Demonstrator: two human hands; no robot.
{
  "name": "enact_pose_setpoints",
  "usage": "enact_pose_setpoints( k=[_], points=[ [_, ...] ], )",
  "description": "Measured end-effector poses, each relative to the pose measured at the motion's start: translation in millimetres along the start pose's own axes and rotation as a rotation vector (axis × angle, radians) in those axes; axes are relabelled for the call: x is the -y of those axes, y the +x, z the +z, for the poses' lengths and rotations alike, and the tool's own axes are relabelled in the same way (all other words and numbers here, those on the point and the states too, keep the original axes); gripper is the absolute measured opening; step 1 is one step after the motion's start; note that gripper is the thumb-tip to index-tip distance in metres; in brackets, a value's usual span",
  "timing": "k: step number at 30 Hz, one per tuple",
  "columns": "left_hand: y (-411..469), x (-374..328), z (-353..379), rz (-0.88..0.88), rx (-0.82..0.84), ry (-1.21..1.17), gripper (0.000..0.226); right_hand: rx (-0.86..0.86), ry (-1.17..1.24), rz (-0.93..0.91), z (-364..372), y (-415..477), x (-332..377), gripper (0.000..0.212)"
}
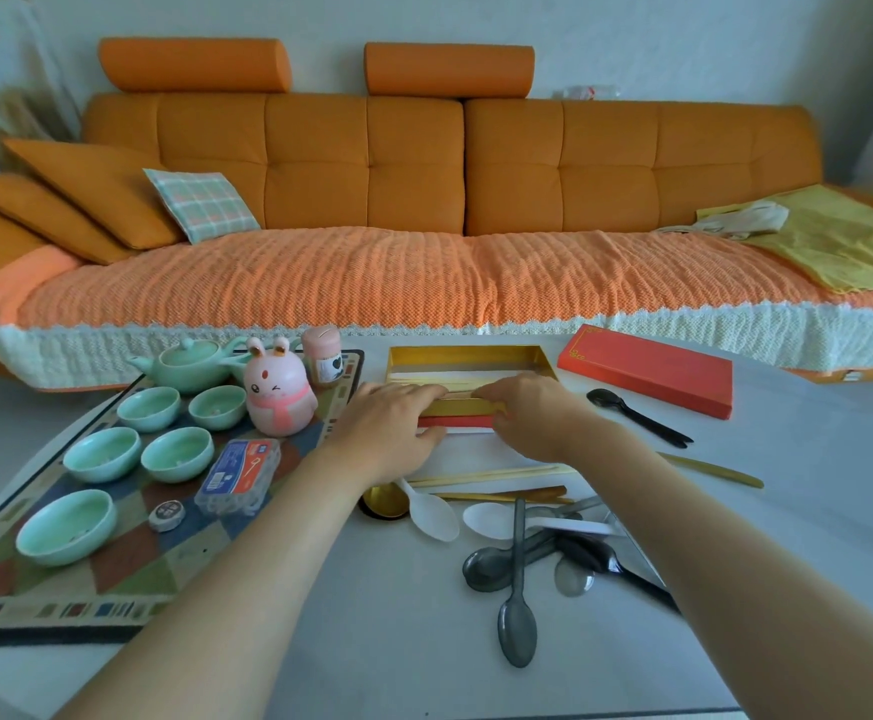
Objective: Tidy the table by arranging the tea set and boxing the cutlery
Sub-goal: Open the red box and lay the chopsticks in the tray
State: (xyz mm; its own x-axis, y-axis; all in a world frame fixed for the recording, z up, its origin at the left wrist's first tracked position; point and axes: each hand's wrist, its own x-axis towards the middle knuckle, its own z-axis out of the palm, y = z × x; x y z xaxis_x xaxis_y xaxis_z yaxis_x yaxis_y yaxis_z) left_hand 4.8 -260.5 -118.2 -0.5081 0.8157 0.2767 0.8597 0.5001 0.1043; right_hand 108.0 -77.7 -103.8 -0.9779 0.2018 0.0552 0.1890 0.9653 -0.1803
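Both forearms reach straight forward over the surface (372, 646) and meet at the near side of the open box (468, 354), a gold-lined tray with red outer walls that sits toward the far edge, at the middle.

The left hand (392, 423) lies palm down with its fingers nearly straight across the box's near left corner. The fingertips touch the pale chopsticks (418, 383) lying inside. Its thumb stretches along the red outer wall, and it grips nothing.

The right hand (533, 407) comes in from the right, wrist slightly raised. Its fingers bend over the near wall and the thumb is set against the red outside, pinching that wall.

The red lid (647, 368) lies flat just to the right of the box, near the far edge.

Loose cutlery sits between the forearms and to the right:
- a second pair of chopsticks (481, 478)
- a gold spoon (385, 504)
- two white spoons (431, 511)
- several grey spoons (517, 631)
- a black spoon (637, 415) right of the right wrist

On the patterned mat (112, 574) at the left edge stand the green teapot (190, 358) at the far end and five green cups (67, 527) in front of it.
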Motion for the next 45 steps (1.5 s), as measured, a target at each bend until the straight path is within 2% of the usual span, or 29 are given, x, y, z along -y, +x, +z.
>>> enact_pose_setpoints(
  k=[3,5,8,10,12,14,16,19,24,29,37,42,45],
  points=[
    [-2.0,3.0,0.2,0.041,-0.032,0.018,0.055,-0.029,-0.012,-0.006,6.3,0.2,-3.0,0.047],
    [-3.6,3.1,-1.8,0.061,-0.098,0.002,0.048,-0.165,0.015,-0.087,8.0,-2.7,-3.7,0.045],
    [-7.3,-2.2,-8.0,0.106,-0.219,-0.008,0.028,-0.383,0.065,-0.224,1.2,-10.8,2.1,0.034],
    [-11.0,-7.3,-12.9,0.105,-0.209,-0.055,0.016,-0.325,0.083,-0.252,-8.5,-17.5,8.1,0.027],
    [-16.3,-12.0,-15.3,0.076,-0.115,-0.138,0.011,-0.093,0.067,-0.217,-17.2,-26.0,15.5,0.023],
    [-21.3,-14.4,-14.6,0.052,0.01,-0.153,0.012,0.074,0.003,-0.189,-18.8,-32.5,19.0,0.02],
    [-25.9,-14.5,-13.4,0.018,0.115,-0.156,0.016,0.137,-0.041,-0.164,-15.3,-37.6,20.8,0.02],
    [-29.4,-13.4,-13.4,-0.004,0.168,-0.173,0.02,0.096,-0.04,-0.129,-8.9,-39.4,21.5,0.013],
    [-30.4,-13.0,-15.5,-0.008,0.167,-0.158,0.023,0.09,0.022,-0.077,-3.0,-39.8,24.8,0.009],
    [-30.2,-10.6,-16.4,-0.055,0.181,-0.21,0.022,0.049,0.177,-0.021,5.5,-32.4,24.3,0.009],
    [-22.6,8.4,-28.2,-0.137,-0.059,-0.194,0.02,-0.091,0.4,-0.006,2.9,-23.1,20.0,0.017],
    [-22.5,26.6,-38.8,-0.252,-0.073,-0.183,0.023,-0.102,0.432,0.032,-5.4,-19.5,12.4,0.02],
    [-19.7,27.9,-38.5,-0.257,-0.099,-0.165,0.022,-0.126,0.442,0.054,-12.5,-18.0,10.1,0.021]
  ],
)
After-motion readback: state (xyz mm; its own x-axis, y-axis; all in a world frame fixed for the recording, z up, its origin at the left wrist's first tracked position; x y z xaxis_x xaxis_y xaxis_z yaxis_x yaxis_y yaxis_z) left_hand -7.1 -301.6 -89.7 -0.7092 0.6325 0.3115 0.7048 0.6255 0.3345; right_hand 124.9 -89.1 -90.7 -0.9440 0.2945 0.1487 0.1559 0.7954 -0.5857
